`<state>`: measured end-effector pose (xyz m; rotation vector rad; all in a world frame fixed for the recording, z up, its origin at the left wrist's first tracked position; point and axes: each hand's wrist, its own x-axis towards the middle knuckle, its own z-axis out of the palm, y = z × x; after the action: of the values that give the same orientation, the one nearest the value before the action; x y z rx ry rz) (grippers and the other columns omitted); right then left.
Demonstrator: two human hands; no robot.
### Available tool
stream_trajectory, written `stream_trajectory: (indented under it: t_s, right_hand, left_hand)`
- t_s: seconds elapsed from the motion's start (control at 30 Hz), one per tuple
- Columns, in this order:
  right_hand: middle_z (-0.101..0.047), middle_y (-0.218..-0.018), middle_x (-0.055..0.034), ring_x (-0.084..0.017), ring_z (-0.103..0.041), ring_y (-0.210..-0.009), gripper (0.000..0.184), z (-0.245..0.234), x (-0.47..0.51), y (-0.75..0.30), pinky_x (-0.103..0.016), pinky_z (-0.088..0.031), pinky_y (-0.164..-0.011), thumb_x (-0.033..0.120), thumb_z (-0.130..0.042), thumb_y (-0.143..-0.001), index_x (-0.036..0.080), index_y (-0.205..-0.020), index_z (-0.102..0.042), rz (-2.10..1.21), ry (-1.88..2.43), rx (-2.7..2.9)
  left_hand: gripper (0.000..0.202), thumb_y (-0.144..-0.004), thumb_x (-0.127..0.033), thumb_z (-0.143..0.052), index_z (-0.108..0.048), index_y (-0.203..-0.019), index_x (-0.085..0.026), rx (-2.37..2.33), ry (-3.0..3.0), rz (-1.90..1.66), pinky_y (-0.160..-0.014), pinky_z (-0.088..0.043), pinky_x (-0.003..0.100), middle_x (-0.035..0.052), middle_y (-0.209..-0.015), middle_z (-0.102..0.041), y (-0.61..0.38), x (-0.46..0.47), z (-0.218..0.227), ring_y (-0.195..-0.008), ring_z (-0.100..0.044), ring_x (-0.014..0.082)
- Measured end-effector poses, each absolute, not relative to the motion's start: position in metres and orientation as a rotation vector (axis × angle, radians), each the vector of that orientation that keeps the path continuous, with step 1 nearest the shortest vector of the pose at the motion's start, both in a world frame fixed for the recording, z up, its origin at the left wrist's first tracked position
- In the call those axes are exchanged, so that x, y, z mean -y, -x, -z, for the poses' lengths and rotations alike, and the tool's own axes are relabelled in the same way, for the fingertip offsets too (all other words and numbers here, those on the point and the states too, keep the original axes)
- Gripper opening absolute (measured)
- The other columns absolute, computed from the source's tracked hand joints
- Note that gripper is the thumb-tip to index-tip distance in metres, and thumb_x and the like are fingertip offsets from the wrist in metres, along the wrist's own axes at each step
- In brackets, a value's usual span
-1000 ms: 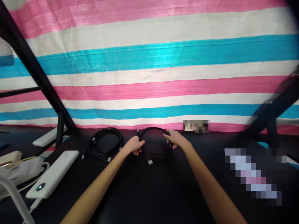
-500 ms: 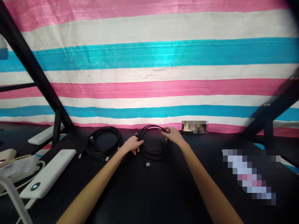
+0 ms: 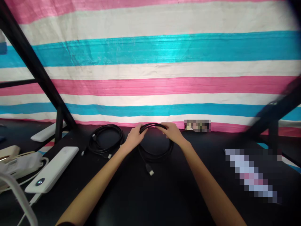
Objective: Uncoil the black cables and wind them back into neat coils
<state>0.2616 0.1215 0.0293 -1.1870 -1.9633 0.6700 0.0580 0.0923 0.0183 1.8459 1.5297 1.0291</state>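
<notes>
A coiled black cable (image 3: 155,153) lies on the black table (image 3: 150,194) near the striped backdrop. My left hand (image 3: 133,137) grips the coil's upper left part with closed fingers. On the upper right part my right hand (image 3: 171,132) is closed too. One plug end (image 3: 150,171) trails out toward me from the bottom of the coil. A second coiled black cable (image 3: 106,141) rests on the table just left of my left hand, untouched.
A white power bank (image 3: 53,169) with a lit indicator lies at the left, beside a white adapter with cords (image 3: 18,168). A black slanted frame bar (image 3: 35,69) stands at the left, another at the right (image 3: 272,110). A pink, white and blue striped sheet (image 3: 150,62) hangs behind.
Both hands have slid up along the coil toward its far top and come closer together. The trailing plug end now lies a little nearer to me.
</notes>
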Motion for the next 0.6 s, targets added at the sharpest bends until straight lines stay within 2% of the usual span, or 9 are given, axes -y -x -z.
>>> stream_trajectory:
  t_s: [0.07,0.1,0.17,0.23,0.33,0.43,0.47,0.53,0.6]
  right_hand:
    - [-0.058,-0.056,0.0021,-0.013,-0.052,-0.04,0.032,-0.025,-0.123,-0.263,-0.021,-0.036,-0.042,0.048,-0.058,-0.086,0.019,-0.091,-0.07,-0.577,1.316,1.988]
    - [-0.061,-0.06,0.0015,-0.014,-0.055,-0.044,0.029,-0.023,-0.123,-0.264,-0.022,-0.038,-0.046,0.046,-0.06,-0.086,0.019,-0.095,-0.069,-0.532,1.378,1.999]
    - [-0.065,-0.071,0.0,-0.017,-0.062,-0.059,0.024,-0.02,-0.124,-0.265,-0.024,-0.044,-0.055,0.038,-0.064,-0.086,0.022,-0.103,-0.067,-0.458,1.47,2.009]
    - [-0.067,-0.086,-0.0022,-0.021,-0.064,-0.077,0.029,-0.019,-0.125,-0.266,-0.027,-0.046,-0.065,0.033,-0.067,-0.084,0.023,-0.111,-0.064,-0.407,1.516,2.011]
    - [-0.062,-0.108,-0.0056,-0.024,-0.059,-0.096,0.037,-0.021,-0.124,-0.268,-0.031,-0.046,-0.077,0.03,-0.069,-0.083,0.023,-0.118,-0.06,-0.377,1.545,2.028]
    - [-0.06,-0.111,-0.0071,-0.023,-0.058,-0.096,0.037,-0.026,-0.121,-0.269,-0.031,-0.046,-0.078,0.027,-0.07,-0.082,0.02,-0.118,-0.061,-0.414,1.551,2.092]
    - [-0.062,-0.107,-0.0066,-0.022,-0.059,-0.092,0.036,-0.028,-0.12,-0.269,-0.029,-0.047,-0.076,0.025,-0.071,-0.081,0.019,-0.115,-0.062,-0.447,1.544,2.13]
    - [-0.065,-0.097,-0.0044,-0.02,-0.061,-0.083,0.034,-0.032,-0.117,-0.269,-0.026,-0.047,-0.071,0.023,-0.075,-0.077,0.02,-0.109,-0.066,-0.535,1.514,2.219]
    - [-0.065,-0.093,-0.0032,-0.019,-0.061,-0.081,0.035,-0.035,-0.113,-0.268,-0.024,-0.047,-0.068,0.023,-0.079,-0.072,0.02,-0.105,-0.068,-0.651,1.47,2.318]
  left_hand:
    - [0.027,-0.086,-0.046,-0.045,-0.051,-0.087,-0.02,-1.519,-1.75,-0.981,-0.048,-0.044,0.025,-0.003,-0.056,-0.055,-0.059,-0.096,-0.008,-0.042,-0.057,0.0138]
    - [0.027,-0.088,-0.045,-0.041,-0.049,-0.086,-0.019,-1.52,-1.699,-0.965,-0.042,-0.04,0.023,-0.0048,-0.051,-0.051,-0.059,-0.098,-0.004,-0.035,-0.052,0.0122]
    - [0.027,-0.092,-0.042,-0.033,-0.045,-0.087,-0.018,-1.531,-1.608,-0.953,-0.037,-0.036,0.021,-0.0058,-0.051,-0.048,-0.06,-0.101,0.003,-0.032,-0.049,0.0104]
    - [0.029,-0.095,-0.037,-0.024,-0.043,-0.087,-0.017,-1.549,-1.545,-0.953,-0.038,-0.039,0.02,-0.0039,-0.056,-0.05,-0.062,-0.103,0.006,-0.036,-0.053,0.0096]
    - [0.038,-0.096,-0.036,-0.014,-0.044,-0.089,-0.014,-1.587,-1.509,-0.932,-0.048,-0.047,0.022,0.0024,-0.065,-0.057,-0.067,-0.102,0.007,-0.05,-0.062,0.0113]
    - [0.039,-0.094,-0.044,-0.027,-0.046,-0.104,-0.011,-1.673,-1.544,-0.878,-0.067,-0.051,0.027,0.0142,-0.09,-0.064,-0.068,-0.101,0.005,-0.08,-0.067,0.0182]
    - [0.042,-0.091,-0.045,-0.036,-0.044,-0.111,-0.01,-1.716,-1.575,-0.849,-0.076,-0.05,0.031,0.0184,-0.102,-0.062,-0.067,-0.101,0.003,-0.094,-0.064,0.0221]
    - [0.055,-0.084,-0.046,-0.051,-0.04,-0.123,-0.009,-1.795,-1.678,-0.759,-0.093,-0.042,0.039,0.0234,-0.124,-0.052,-0.061,-0.101,-0.003,-0.118,-0.05,0.0299]
    - [0.062,-0.078,-0.049,-0.057,-0.042,-0.127,-0.013,-1.818,-1.826,-0.63,-0.101,-0.033,0.045,0.0215,-0.134,-0.045,-0.051,-0.099,-0.012,-0.128,-0.039,0.0338]
